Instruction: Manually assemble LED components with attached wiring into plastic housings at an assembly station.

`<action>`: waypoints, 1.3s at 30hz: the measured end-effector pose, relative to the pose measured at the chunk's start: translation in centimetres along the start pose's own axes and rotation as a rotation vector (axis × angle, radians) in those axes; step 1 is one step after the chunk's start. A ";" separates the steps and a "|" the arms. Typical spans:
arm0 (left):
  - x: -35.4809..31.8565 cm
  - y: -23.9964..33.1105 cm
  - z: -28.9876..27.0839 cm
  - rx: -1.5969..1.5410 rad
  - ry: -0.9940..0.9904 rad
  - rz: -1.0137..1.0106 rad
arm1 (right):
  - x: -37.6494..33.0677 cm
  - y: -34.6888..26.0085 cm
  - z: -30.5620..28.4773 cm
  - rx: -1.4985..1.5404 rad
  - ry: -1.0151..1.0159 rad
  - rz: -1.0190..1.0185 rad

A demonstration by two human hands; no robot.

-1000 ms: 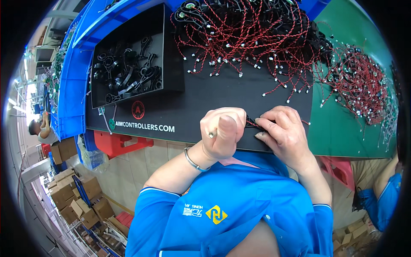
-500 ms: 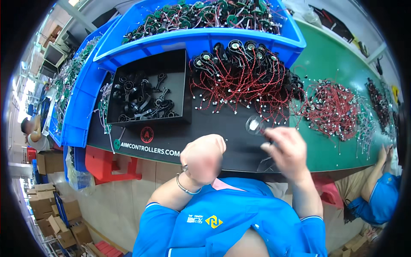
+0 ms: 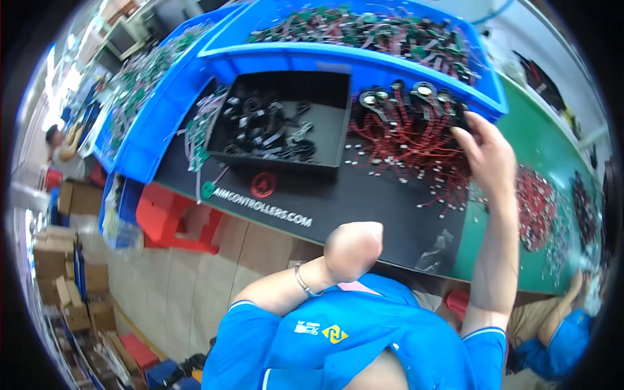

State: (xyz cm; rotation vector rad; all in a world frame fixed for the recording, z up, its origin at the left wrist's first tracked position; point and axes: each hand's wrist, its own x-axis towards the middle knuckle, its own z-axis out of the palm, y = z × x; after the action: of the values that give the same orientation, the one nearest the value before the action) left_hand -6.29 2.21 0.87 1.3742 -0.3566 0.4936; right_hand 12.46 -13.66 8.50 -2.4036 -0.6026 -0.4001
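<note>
Red-wired parts lay in a tangled heap (image 3: 409,146) on the black mat (image 3: 364,208) of the tabletop, and the right hand (image 3: 484,156) had its grip on the heap's far right edge, at about two o'clock from the person's chest. Its fingers (image 3: 463,133) curled down into the wires near the small round black discs (image 3: 396,97) at the top of the pile; they looked pressed together around something there, though the strands hid what exactly was pinched. The heap spread from the right hand toward nine o'clock, its wires running mostly up and down the picture, from the discs at twelve o'clock to the loose white ends at six. The left hand (image 3: 353,250) sat well apart from it, low at six o'clock over the mat's near edge, closed into a fist; whether it held anything could not be told. So the right hand was plainly the nearer, touching the pile, while the left was near the body. At ten o'clock from the heap stood a shallow black tray (image 3: 338,84) of dark clips, just beside it, with a blue bin (image 3: 364,62) of green boards behind, and another red-wired heap (image 3: 536,205) at three o'clock on the green surface.
</note>
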 end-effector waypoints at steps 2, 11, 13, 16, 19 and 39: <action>0.8 1.5 -1.7 0.183 -0.103 0.063 | -0.4 0.6 -1.6 -0.080 0.000 -0.088; 13.4 3.2 -13.0 1.647 -0.348 -0.446 | -0.6 3.6 -3.2 0.032 0.056 0.022; 14.7 0.8 -13.4 1.727 -0.449 -0.601 | -1.4 4.1 -3.2 0.104 0.134 0.003; 15.5 -2.0 -13.3 1.799 -0.502 -0.838 | -4.0 4.1 -4.2 0.170 0.169 0.006; 16.6 -2.4 -13.9 1.753 -0.448 -0.886 | -7.0 5.1 -5.0 0.263 0.196 0.025; 1.3 -0.5 0.1 0.379 -0.056 0.004 | -13.7 -0.9 3.0 1.634 -0.537 0.338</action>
State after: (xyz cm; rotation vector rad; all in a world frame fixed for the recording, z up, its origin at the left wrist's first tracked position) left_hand -4.94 2.17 1.11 1.7568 -0.3219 0.5448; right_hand 0.77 -15.56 0.94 -0.9150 -0.4102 0.6962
